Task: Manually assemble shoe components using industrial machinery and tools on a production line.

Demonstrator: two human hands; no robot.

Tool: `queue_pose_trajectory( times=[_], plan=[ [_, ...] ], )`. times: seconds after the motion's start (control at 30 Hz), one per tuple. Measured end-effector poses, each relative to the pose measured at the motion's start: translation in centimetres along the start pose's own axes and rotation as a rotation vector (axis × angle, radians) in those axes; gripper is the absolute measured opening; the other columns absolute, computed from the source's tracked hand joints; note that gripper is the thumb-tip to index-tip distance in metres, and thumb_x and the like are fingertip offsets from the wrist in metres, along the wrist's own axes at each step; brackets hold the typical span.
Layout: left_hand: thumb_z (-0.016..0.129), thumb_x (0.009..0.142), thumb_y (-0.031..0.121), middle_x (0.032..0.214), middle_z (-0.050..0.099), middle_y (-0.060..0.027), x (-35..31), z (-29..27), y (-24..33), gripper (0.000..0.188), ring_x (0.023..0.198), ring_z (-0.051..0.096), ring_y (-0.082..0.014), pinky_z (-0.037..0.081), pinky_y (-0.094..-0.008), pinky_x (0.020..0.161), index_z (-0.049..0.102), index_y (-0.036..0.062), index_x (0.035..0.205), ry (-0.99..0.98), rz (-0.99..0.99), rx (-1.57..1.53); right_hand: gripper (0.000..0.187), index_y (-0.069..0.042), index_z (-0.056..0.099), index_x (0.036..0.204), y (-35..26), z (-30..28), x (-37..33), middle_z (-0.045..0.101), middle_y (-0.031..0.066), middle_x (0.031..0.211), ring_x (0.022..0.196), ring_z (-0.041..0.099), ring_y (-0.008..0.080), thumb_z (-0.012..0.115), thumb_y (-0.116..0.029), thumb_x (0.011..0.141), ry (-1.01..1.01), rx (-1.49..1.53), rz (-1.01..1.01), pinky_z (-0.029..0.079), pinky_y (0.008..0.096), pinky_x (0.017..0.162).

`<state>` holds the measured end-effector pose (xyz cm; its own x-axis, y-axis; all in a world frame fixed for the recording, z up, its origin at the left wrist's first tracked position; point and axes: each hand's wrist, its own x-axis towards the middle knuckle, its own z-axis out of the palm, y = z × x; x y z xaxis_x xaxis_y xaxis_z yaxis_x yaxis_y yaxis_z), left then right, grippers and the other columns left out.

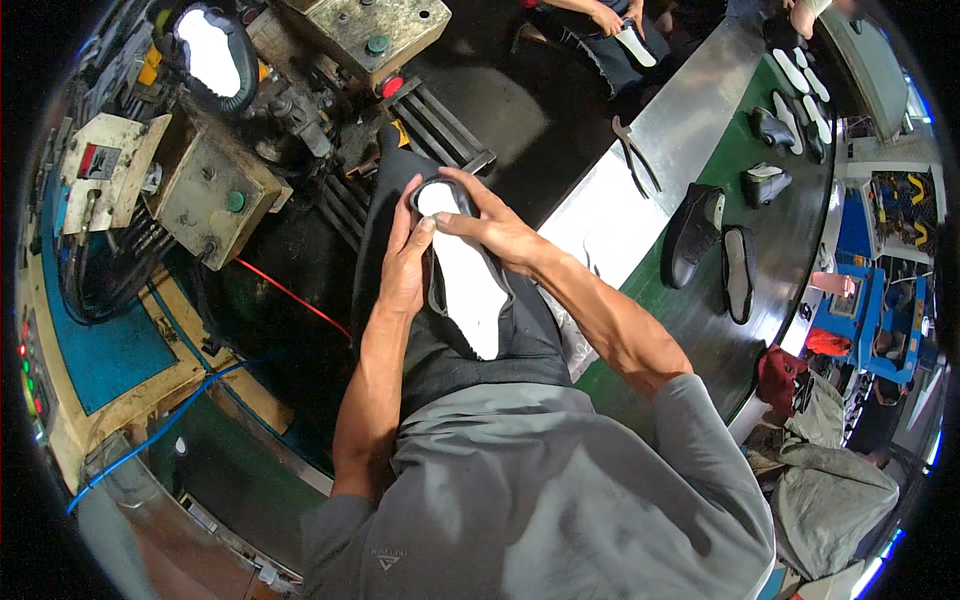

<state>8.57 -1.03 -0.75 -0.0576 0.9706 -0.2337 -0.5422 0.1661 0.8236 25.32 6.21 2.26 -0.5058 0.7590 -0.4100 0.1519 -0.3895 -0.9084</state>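
Note:
A black shoe upper with a white insole (466,290) on its underside lies bottom-up over my lap, its narrow end pointing away from me. My left hand (404,262) wraps the far left side of that end, thumb pressed on the white insole. From the right, my right hand (498,232) grips the same end, its thumb lying across the insole and its fingers round the far edge. Both hands are closed on the one shoe upper. The fingertips beneath it are partly hidden.
Pincers (636,160) lie on the metal bench to my right. Beyond them a green belt (712,165) carries black shoes (692,235) and white-soled uppers. At left stands a machine with control boxes (215,190) and another white-soled upper (212,60). A co-worker's hands (612,18) hold a shoe ahead.

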Motion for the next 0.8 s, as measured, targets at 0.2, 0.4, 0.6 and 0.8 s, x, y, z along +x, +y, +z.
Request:
queue_pose_trajectory(
  times=[0.2,0.4,0.6,0.8],
  plan=[
    [0.059,0.108,0.015,0.156,0.053,-0.0114,0.6,-0.6,0.7,0.062,0.143,0.051,-0.0238,0.035,-0.0381,0.125,0.040,0.0063,0.166,-0.055,-0.013,0.040,0.069,-0.013,0.045,0.168,0.5,-0.4,-0.6,0.060,0.0105,0.147,0.128,0.061,0.0230,0.072,-0.022,0.105,-0.080,0.473,0.026,0.052,0.0366,0.108],
    [0.065,0.105,0.009,0.144,0.058,-0.0102,1.8,-1.7,0.3,0.054,0.131,0.056,-0.0206,0.042,-0.0364,0.117,0.051,0.0067,0.156,-0.013,-0.023,-0.025,0.065,-0.010,0.049,0.165,0.9,0.5,0.1,0.063,0.0102,0.142,0.124,0.062,0.0191,0.072,-0.014,0.104,-0.024,0.388,-0.030,0.052,0.0336,0.106],
    [0.071,0.102,0.009,0.143,0.060,-0.0118,-0.3,-2.9,1.9,0.056,0.131,0.058,-0.0214,0.043,-0.0362,0.117,0.051,0.0018,0.154,-0.030,0.098,-0.016,0.099,-0.001,0.028,0.172,1.1,2.2,-5.5,0.051,0.0245,0.162,0.147,0.052,0.0343,0.081,-0.040,0.098,-0.011,-0.040,-0.008,0.041,0.0417,0.123],
    [0.089,0.085,0.023,0.170,0.042,-0.0245,-5.9,0.5,10.9,0.106,0.156,0.043,-0.0310,0.033,-0.0436,0.129,0.030,-0.0024,0.169,-0.201,0.307,0.194,0.109,0.002,0.013,0.173,-2.2,5.1,-12.3,0.041,0.0373,0.164,0.155,0.042,0.0489,0.085,-0.028,0.095,-0.018,-0.386,-0.140,0.033,0.0475,0.129]
  ],
)
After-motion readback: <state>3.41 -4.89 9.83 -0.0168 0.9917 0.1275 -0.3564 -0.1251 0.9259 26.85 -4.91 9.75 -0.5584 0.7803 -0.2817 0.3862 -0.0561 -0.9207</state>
